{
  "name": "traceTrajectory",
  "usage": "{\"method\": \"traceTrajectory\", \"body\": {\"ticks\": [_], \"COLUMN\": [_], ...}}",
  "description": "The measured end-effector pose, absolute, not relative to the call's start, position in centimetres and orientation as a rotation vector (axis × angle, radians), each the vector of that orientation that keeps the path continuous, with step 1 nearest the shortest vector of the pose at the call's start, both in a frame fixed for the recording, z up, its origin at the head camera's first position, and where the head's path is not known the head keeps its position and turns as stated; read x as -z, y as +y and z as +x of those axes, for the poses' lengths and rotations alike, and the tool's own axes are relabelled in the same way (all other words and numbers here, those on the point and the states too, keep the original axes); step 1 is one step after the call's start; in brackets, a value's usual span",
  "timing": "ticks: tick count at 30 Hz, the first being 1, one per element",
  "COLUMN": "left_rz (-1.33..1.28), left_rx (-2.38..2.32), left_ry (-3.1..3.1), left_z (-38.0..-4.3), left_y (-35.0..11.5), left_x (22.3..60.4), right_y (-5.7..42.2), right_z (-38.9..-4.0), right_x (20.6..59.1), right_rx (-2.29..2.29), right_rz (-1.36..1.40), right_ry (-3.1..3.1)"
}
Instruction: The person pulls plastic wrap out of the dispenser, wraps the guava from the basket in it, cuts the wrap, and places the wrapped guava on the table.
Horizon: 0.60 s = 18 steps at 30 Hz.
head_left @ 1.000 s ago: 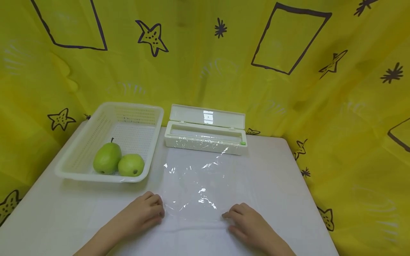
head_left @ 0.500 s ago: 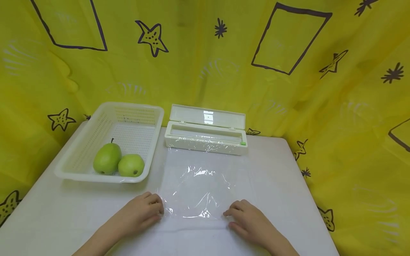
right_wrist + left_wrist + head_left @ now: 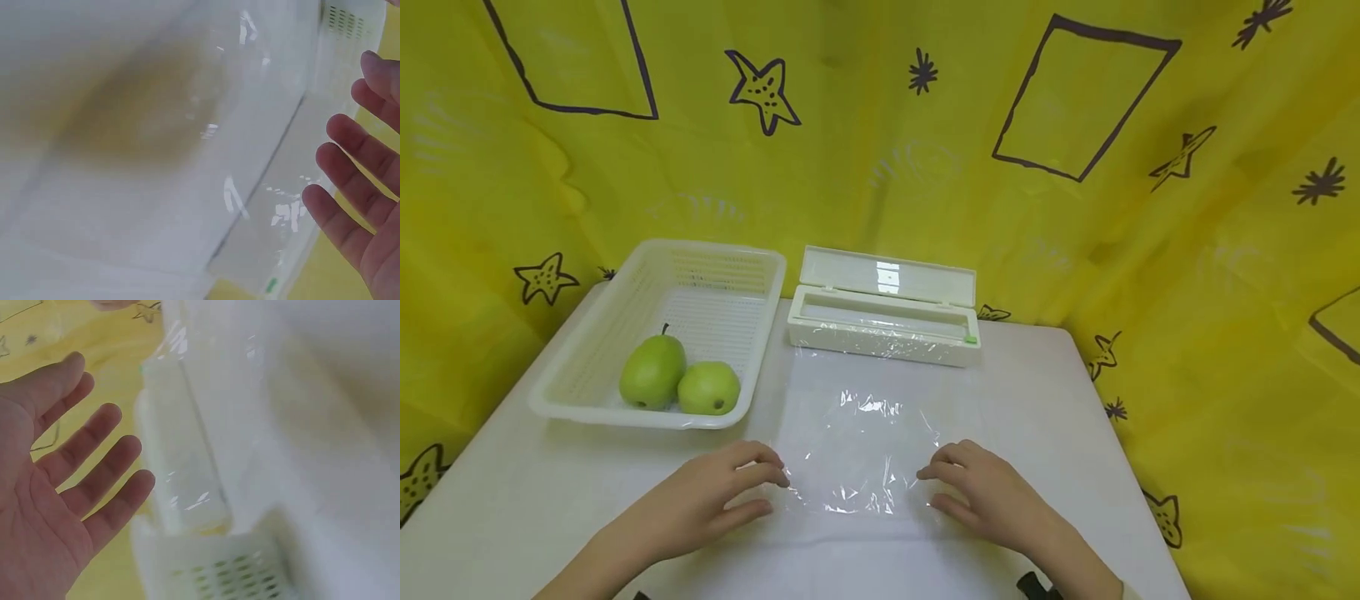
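A sheet of clear plastic wrap (image 3: 857, 442) lies on the white table, drawn forward from a white wrap dispenser box (image 3: 880, 340) with its lid raised. At the sheet's near left corner is my left hand (image 3: 711, 498), fingers spread and holding nothing; in the left wrist view its palm (image 3: 44, 519) is bare. Opposite, by the near right corner, my right hand (image 3: 988, 493) has its fingers relaxed and apart, and the right wrist view shows the fingers (image 3: 350, 181) empty. Whether any fingertip still touches the film I cannot tell.
A white plastic basket (image 3: 760, 333) stands at the back left, with a green pear (image 3: 653, 372) and a rounder green fruit (image 3: 708, 388) inside. Behind the white table (image 3: 1037, 400) hangs a yellow patterned curtain (image 3: 865, 125). A small green slider (image 3: 971, 339) sits on the dispenser's right end.
Both hands have let go of the film's near corners and their fingers have opened. The hands have moved slightly up and off the table. The film lies flat where it was.
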State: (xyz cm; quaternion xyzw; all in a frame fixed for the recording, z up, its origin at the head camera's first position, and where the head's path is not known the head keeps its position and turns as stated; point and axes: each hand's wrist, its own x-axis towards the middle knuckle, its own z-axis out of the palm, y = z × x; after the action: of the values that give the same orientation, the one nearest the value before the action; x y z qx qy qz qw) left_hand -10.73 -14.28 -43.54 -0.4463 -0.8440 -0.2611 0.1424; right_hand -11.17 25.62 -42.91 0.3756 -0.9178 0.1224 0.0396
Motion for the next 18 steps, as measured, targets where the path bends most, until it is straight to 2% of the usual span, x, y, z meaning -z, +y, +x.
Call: {"method": "traceTrajectory", "body": {"ticks": [9,18], "left_rz": [-1.002,-0.707], "left_rx": [0.679,0.908], "left_ry": [-2.525,-2.586], "left_z": [-11.6,-14.1], "left_y": [-18.2,-21.1], "left_x": [38.7,39.6], "right_y": [20.5,12.8], "right_z": [-15.3,-20.5], "right_x": [38.9,37.1], "right_rx": [-0.285,-0.377], "right_rz": [1.335,1.462], "right_ry": [-2.754,-2.728]}}
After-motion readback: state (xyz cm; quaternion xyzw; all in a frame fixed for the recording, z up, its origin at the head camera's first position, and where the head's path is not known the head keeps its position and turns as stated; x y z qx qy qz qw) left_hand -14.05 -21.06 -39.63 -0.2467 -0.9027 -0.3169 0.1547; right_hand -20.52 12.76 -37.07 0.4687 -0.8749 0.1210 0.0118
